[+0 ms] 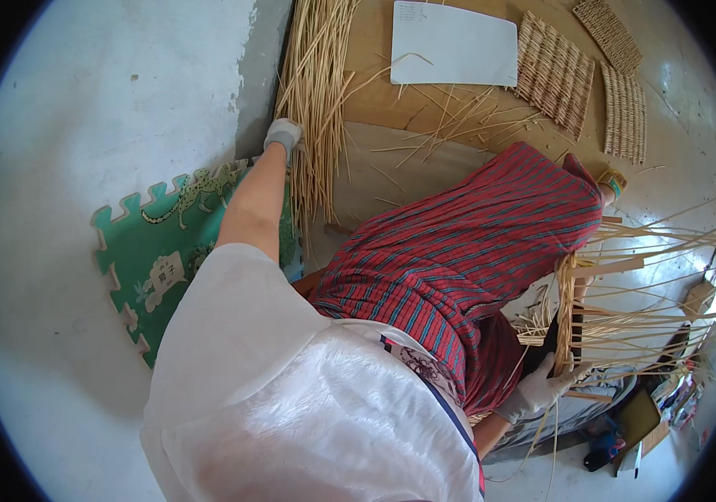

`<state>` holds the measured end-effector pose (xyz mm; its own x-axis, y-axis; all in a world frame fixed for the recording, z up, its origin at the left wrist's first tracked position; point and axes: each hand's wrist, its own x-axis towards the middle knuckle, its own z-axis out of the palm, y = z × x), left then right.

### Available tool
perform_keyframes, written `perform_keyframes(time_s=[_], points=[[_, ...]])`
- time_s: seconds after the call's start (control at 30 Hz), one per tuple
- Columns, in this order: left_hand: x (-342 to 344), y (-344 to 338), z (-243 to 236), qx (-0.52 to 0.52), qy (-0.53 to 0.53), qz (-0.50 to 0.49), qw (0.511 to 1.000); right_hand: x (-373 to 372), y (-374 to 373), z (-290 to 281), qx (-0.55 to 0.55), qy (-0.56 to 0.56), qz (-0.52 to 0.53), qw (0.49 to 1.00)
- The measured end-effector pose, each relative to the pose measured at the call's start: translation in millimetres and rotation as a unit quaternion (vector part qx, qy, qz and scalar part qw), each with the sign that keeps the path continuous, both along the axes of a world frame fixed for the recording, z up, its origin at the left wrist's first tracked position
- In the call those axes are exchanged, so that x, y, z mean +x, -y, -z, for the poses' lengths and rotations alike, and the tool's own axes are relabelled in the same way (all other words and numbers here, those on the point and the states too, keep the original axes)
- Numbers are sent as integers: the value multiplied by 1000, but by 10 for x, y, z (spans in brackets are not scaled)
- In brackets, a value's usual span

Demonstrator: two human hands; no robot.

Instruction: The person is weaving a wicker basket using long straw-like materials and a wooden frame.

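Note:
My left hand (283,134), in a pale glove with bare forearm, reaches up to a long bundle of straw-coloured reeds (316,84), fingers curled on its left edge. My right hand (546,389), also gloved, is low at the right, fingers bent round the edge of a partly woven reed piece (569,326); long loose stakes fan out from it to the right, with a flat wooden slat (613,266) among them. My red, blue-striped garment (450,243) covers my legs between the two hands, and a sandalled foot (611,182) shows beyond it.
A brown board (416,109) carries a white sheet (454,42), scattered reed offcuts and woven panels (554,71) at top right. A green puzzle mat (169,251) lies left on the pale floor (48,209). Clutter (642,418) and a small box (698,297) sit at the far right.

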<state>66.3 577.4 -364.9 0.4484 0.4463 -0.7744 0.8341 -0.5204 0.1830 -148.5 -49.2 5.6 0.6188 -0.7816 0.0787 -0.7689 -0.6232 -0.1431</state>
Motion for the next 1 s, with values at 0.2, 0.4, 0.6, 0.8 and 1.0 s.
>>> perform_keyframes(time_s=[0.2,0.4,0.6,0.8,1.0], points=[[196,761,-405,127,-2,96,987,-270,83,4,-15,17,-1,1000],[68,1023,-523,19,2,-81,997,-218,136,-15,76,60,-36,995],[24,1386,-979,-481,247,-263,799,-84,155,15,56,71,-75,993],[-42,3134,-2771,-840,58,-121,526,-151,-2,-327,96,254,-82,959],[-577,4414,-3701,-842,54,336,418,-78,-336,-954,496,307,-179,793]])
